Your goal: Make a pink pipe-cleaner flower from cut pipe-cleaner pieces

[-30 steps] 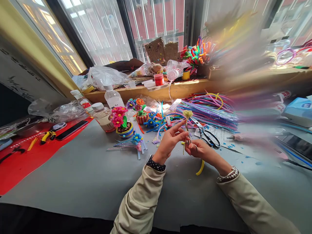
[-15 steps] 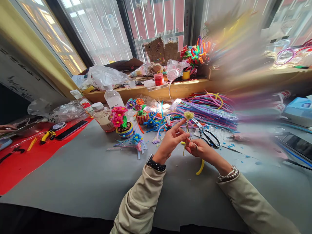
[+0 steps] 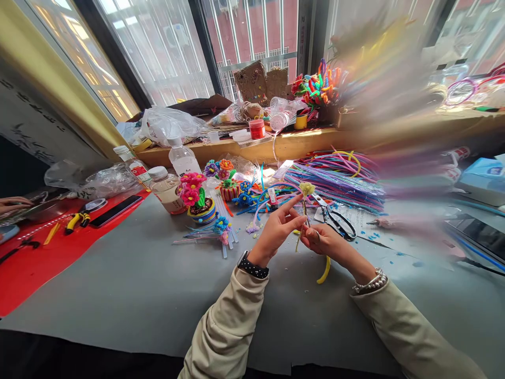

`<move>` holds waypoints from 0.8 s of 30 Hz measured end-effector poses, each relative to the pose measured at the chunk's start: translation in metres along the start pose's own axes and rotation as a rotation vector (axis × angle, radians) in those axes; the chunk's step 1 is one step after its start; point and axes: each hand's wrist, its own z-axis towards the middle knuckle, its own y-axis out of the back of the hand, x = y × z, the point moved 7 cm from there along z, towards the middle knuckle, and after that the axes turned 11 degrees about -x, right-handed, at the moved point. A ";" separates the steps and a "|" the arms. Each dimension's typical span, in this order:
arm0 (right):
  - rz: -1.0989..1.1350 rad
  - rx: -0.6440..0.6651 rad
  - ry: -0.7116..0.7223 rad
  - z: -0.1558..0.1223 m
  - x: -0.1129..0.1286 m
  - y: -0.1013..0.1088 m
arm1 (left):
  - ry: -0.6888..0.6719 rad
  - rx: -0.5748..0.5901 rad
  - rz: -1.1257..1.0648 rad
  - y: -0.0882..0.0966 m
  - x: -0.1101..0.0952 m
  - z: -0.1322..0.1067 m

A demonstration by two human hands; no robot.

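Stem (image 3: 304, 208) upright, yellow tuft uppermost.

Chenille stem (image 3: 304, 206): fuzzy pile. Right of it, scissors (image 3: 335, 218): glossy metal blades, plastic loops. Under it, table sheet (image 3: 138, 284): matt, smooth. Behind it, sill (image 3: 307, 139): wood.

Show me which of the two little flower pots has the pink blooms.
The pot with pink flowers, on a blue-and-yellow base beside the white-lidded jar. The other pot, farther right, carries orange and purple flowers on a red striped base.
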 end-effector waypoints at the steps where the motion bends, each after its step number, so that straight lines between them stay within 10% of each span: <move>1: 0.014 0.010 0.000 0.000 0.000 -0.001 | 0.003 -0.002 0.005 0.000 0.000 0.000; 24: -0.080 -0.032 0.027 -0.001 0.003 0.002 | -0.003 -0.019 -0.018 0.001 0.000 0.000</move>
